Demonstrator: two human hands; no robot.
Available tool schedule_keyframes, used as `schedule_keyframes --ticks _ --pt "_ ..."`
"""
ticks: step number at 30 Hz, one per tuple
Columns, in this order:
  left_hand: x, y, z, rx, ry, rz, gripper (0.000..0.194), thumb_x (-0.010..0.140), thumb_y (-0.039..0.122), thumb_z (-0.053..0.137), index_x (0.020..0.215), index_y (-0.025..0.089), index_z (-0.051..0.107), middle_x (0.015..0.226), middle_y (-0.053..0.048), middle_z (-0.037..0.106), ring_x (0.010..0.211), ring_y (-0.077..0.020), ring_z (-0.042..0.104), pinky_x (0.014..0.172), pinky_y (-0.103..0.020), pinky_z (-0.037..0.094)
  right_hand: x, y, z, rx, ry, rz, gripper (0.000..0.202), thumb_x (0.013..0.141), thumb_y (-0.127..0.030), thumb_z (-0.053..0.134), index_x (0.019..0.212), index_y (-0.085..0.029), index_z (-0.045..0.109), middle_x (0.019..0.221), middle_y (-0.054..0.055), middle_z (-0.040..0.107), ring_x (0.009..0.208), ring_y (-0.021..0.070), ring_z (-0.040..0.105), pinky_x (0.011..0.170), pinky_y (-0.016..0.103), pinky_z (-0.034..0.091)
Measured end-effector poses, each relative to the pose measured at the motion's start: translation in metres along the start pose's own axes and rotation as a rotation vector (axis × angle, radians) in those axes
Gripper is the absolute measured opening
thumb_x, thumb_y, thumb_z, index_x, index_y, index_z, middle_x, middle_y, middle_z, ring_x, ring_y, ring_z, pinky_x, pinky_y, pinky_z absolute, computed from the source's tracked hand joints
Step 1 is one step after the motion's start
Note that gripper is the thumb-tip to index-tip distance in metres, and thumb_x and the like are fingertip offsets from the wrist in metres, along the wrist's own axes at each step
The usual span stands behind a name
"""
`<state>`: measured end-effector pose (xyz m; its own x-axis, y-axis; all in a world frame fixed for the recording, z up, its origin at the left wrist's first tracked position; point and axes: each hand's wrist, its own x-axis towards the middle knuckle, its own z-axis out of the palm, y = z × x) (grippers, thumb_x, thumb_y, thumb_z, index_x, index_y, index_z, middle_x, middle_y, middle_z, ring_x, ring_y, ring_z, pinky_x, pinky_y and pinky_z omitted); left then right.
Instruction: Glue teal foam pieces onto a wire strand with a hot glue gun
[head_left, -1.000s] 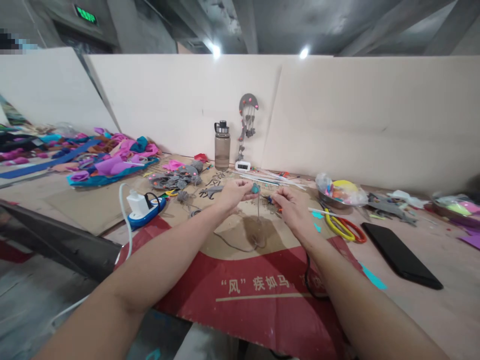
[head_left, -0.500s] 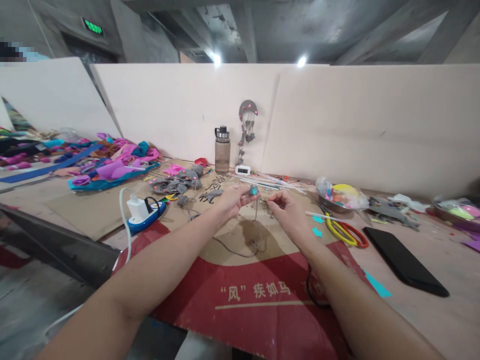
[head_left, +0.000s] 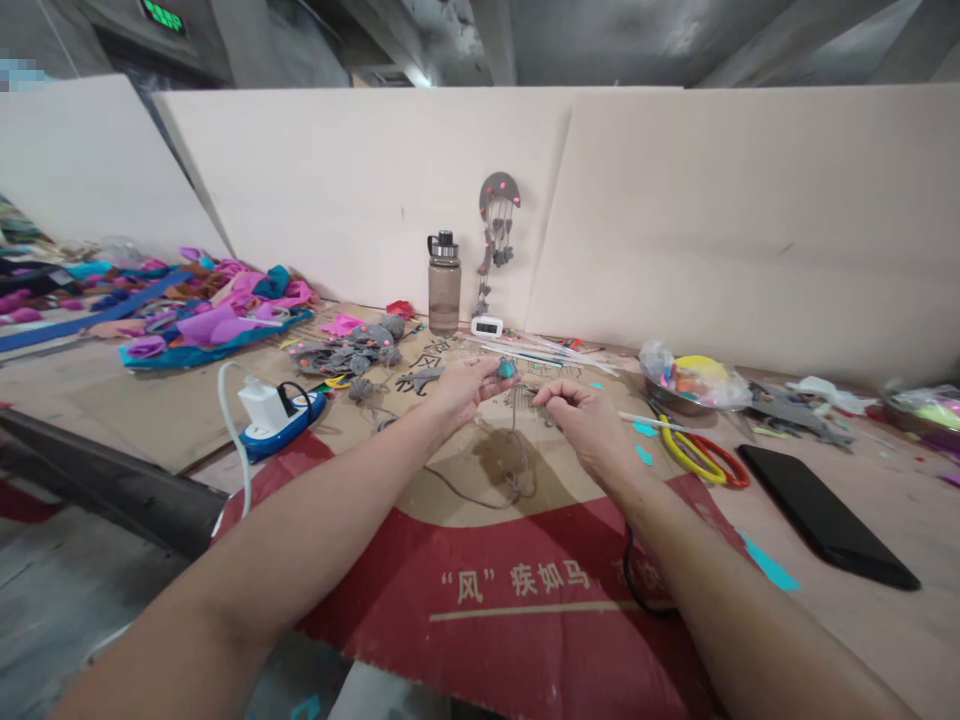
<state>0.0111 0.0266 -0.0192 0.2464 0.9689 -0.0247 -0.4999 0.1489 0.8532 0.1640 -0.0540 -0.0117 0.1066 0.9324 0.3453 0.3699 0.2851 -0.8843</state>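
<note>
My left hand [head_left: 466, 392] pinches a small teal felt piece [head_left: 508, 369] between its fingertips. From it a grey yarn [head_left: 514, 410] hangs down and lies in loose loops on the cardboard sheet [head_left: 420, 490]. To the right, and apart from the felt, my right hand [head_left: 574, 408] has thumb and forefinger pressed together. What sits in that pinch is too small to make out. Small teal felt scraps [head_left: 645, 428] and yellow-and-red-handled scissors [head_left: 701, 455] lie beside my right wrist.
A water bottle [head_left: 444, 285] and a white digital clock [head_left: 487, 327] stand at the back. Grey felt pieces [head_left: 345, 348] and a power strip [head_left: 283, 425] lie left. At right are a metal bowl [head_left: 686, 400] and a black phone [head_left: 829, 515]. A grey moon hanging [head_left: 499, 195] is on the board.
The camera view has tilted down slightly. Both hands keep nearly the same place, the left still on the teal felt, with a bit more of the felt showing.
</note>
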Motion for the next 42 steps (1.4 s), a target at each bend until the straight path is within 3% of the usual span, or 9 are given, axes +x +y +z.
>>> schedule_keyframes --ticks 7,11,14,17,24,29,35,39,42 --pt "-0.001 0.002 0.000 0.010 -0.027 0.015 0.018 0.088 0.009 0.056 0.071 0.009 0.062 0.074 -0.008 0.071 0.068 -0.0116 0.070 0.082 -0.028 0.059 0.007 0.006 -0.004 0.325 0.056 0.019 0.006 0.063 -0.024 0.048 0.061 -0.021 0.053 0.049 -0.005 0.039 0.048 0.0101 0.034 0.049 0.025 0.022" --pt "0.001 0.001 0.000 0.005 -0.021 0.017 0.019 0.089 0.009 0.055 0.071 0.009 0.061 0.074 -0.008 0.070 0.065 -0.0118 0.070 0.078 -0.027 0.060 0.007 -0.001 -0.007 0.426 0.030 0.064 0.009 0.065 -0.026 0.056 0.073 -0.021 0.058 0.052 -0.007 0.042 0.050 0.0100 0.038 0.049 0.024 0.024" --pt "0.000 0.001 0.000 0.005 -0.020 0.017 0.020 0.089 0.009 0.056 0.070 0.009 0.061 0.072 -0.007 0.069 0.065 -0.0130 0.070 0.078 -0.028 0.060 0.009 0.002 -0.008 0.399 0.018 0.042 0.017 0.067 -0.029 0.061 0.080 -0.020 0.063 0.060 -0.005 0.053 0.058 0.0108 0.047 0.056 0.024 0.033" --pt "-0.001 0.002 0.001 0.017 -0.027 0.022 0.017 0.087 0.009 0.059 0.070 0.009 0.061 0.074 -0.008 0.070 0.067 -0.0127 0.070 0.083 -0.031 0.059 0.010 0.010 -0.007 0.298 0.003 0.027 0.016 0.066 -0.028 0.060 0.079 -0.020 0.065 0.062 -0.004 0.055 0.059 0.0109 0.047 0.057 0.024 0.032" --pt "-0.002 0.001 0.001 0.065 -0.043 0.070 0.016 0.086 0.010 0.059 0.070 0.009 0.060 0.072 -0.006 0.070 0.066 -0.0129 0.070 0.085 -0.034 0.059 0.006 0.015 -0.006 0.134 -0.041 0.063 0.017 0.064 -0.022 0.053 0.073 -0.019 0.067 0.051 -0.006 0.043 0.049 0.0091 0.031 0.050 0.025 0.020" --pt "-0.002 0.000 0.002 0.153 -0.033 0.265 0.013 0.082 0.015 0.063 0.071 0.011 0.059 0.069 -0.002 0.066 0.065 -0.0109 0.067 0.081 -0.033 0.059 0.005 0.013 -0.007 0.012 -0.024 -0.033 0.021 0.070 -0.022 0.050 0.075 -0.020 0.070 0.066 -0.002 0.054 0.055 0.0105 0.037 0.055 0.026 0.027" --pt "-0.005 -0.001 0.002 0.390 -0.069 0.622 0.009 0.078 0.022 0.066 0.081 0.013 0.065 0.075 0.000 0.066 0.068 -0.0090 0.063 0.075 -0.025 0.056 0.000 -0.004 -0.007 -0.076 -0.015 -0.181 0.025 0.076 -0.027 0.048 0.070 -0.021 0.071 0.082 0.002 0.057 0.079 0.0170 0.050 0.080 0.033 0.039" --pt "-0.007 -0.002 0.000 0.419 -0.085 0.687 0.013 0.079 0.026 0.067 0.085 0.014 0.065 0.078 -0.001 0.067 0.071 -0.0097 0.064 0.075 -0.025 0.055 -0.003 -0.009 -0.005 -0.088 -0.030 -0.216 0.027 0.080 -0.027 0.047 0.070 -0.022 0.071 0.084 0.003 0.053 0.086 0.0189 0.051 0.085 0.036 0.039" --pt "-0.008 -0.001 0.002 0.326 -0.106 0.629 0.016 0.077 0.028 0.069 0.083 0.014 0.064 0.079 -0.001 0.068 0.074 -0.0109 0.065 0.079 -0.027 0.056 -0.004 -0.009 -0.003 -0.067 -0.034 -0.267 0.027 0.082 -0.028 0.048 0.069 -0.022 0.071 0.086 0.003 0.050 0.089 0.0192 0.051 0.086 0.035 0.039"
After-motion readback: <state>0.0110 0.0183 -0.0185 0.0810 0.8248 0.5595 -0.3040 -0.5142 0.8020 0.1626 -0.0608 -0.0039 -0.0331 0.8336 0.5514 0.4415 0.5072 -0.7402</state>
